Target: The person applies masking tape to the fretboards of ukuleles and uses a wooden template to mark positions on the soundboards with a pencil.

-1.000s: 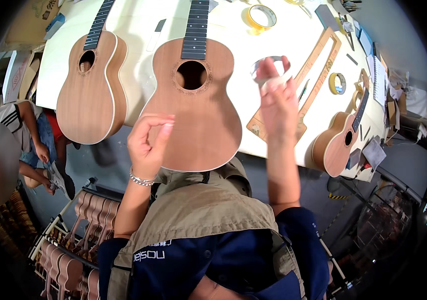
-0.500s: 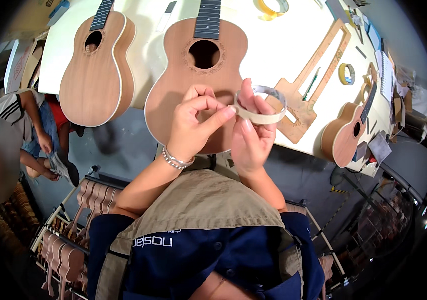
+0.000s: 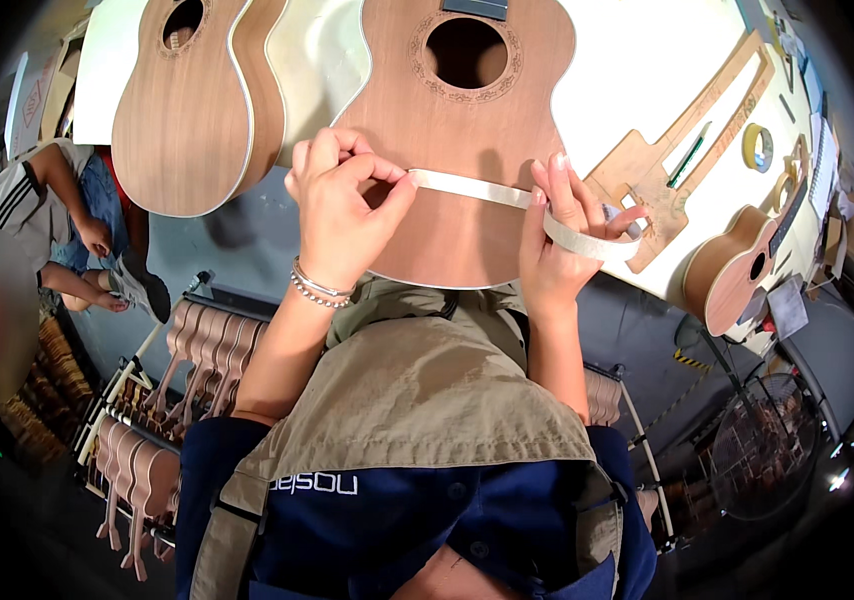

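Observation:
A strip of pale masking tape point(image 3: 477, 188) stretches between my two hands above a brown guitar body point(image 3: 462, 235) with a round sound hole. The tape's free end is pinched between thumb and forefinger of my left hand point(image 3: 347, 200). My right hand point(image 3: 565, 235) grips the tape roll point(image 3: 587, 240), with fingers through and around its ring. The strip hangs over the lower part of the guitar top; whether it touches the wood I cannot tell.
Another guitar body point(image 3: 192, 130) lies at the left on the pale table. To the right are a wooden template point(image 3: 637, 185), a green pen point(image 3: 688, 155), another tape roll point(image 3: 757, 147) and a small ukulele point(image 3: 732, 270). A seated person point(image 3: 57, 210) is at far left. Racks of wooden parts point(image 3: 212, 350) stand below.
My hands have moved apart, pulling a length of tape off the roll. The view has shifted, so the guitar appears larger and higher.

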The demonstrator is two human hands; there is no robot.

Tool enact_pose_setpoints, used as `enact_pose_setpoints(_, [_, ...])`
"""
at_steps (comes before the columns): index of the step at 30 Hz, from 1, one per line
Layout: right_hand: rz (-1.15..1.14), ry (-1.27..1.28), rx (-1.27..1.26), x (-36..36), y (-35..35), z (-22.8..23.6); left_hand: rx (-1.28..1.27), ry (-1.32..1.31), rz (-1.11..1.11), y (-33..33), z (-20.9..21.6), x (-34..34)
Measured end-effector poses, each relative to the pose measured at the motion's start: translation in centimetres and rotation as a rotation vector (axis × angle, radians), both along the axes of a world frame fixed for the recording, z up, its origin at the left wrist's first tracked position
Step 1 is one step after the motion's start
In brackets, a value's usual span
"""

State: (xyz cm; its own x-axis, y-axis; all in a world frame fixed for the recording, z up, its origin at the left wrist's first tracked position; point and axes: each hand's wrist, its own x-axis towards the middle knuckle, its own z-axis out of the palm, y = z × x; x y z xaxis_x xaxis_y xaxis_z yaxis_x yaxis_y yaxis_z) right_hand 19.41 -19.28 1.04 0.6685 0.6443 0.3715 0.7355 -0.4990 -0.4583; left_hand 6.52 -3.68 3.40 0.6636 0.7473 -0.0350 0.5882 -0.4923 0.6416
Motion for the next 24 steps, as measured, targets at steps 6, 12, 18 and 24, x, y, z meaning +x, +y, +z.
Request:
enact_pose_setpoints(6, [-0.021, -0.034, 0.006, 0.0, 0.3, -0.4, 0.016, 0.008, 0.013, -0.1, -0.4, 0.3])
enact_pose_setpoints(12, [-0.035, -0.037, 0.004, 0.0, 0.4, -0.5, 0.029, 0.013, 0.028, -0.3, -0.4, 0.5])
enact_pose_setpoints(18, [-0.023, -0.076, -0.044, 0.1, 0.2, -0.8, -0.068, -0.068, 0.095, 0.6, -1.1, -0.9])
enact_pose_setpoints(24, [-0.006, -0.047, -0.034, 0.3, 0.2, -0.7, 0.459, 0.157, 0.053, -2.1, -1.0, 1.4])
